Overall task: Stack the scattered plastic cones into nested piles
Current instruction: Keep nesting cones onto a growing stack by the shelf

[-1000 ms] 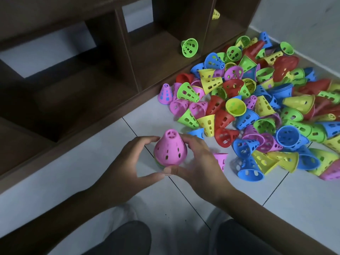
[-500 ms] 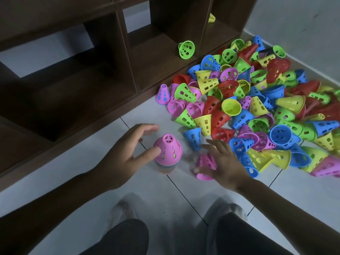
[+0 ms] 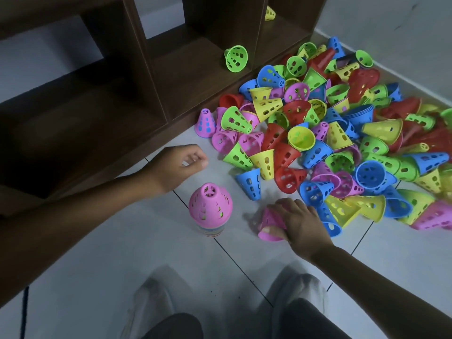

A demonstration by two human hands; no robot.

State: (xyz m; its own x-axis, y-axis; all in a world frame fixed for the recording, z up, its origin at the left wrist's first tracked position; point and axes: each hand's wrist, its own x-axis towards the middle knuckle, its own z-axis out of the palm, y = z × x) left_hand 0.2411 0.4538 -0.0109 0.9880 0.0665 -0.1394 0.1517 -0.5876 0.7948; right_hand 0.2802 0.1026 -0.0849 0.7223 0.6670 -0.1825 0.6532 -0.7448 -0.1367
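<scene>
While the nested stack (image 3: 210,211) stands upright on the tiled floor (image 3: 127,241) near the centre of the view, capped by a pink cone with coloured rims banded beneath it, a loose pink cone (image 3: 270,225) lying on its side is gripped by the right hand (image 3: 296,223) at about 3 o'clock from the stack, just beside it but not touching. The fingers (image 3: 285,207) of that hand are curled over the cone's wall and the thumb is pressed near its rim. At about 11 o'clock from the stack the left hand (image 3: 178,165) is held apart from it, its fingers loosely curled with nothing in them; whether it touches the floor cannot be told from this angle. From 1 to 3 o'clock the scattered cone heap (image 3: 342,143) is spread across the floor in pink, green, yellow, red and blue, with a blue cone (image 3: 249,183) at its near edge. A single green cone (image 3: 236,58) is seen on its side in a compartment of the dark wooden shelf (image 3: 122,94) at 12 o'clock, and a yellow cone (image 3: 269,13) in another compartment farther back.
</scene>
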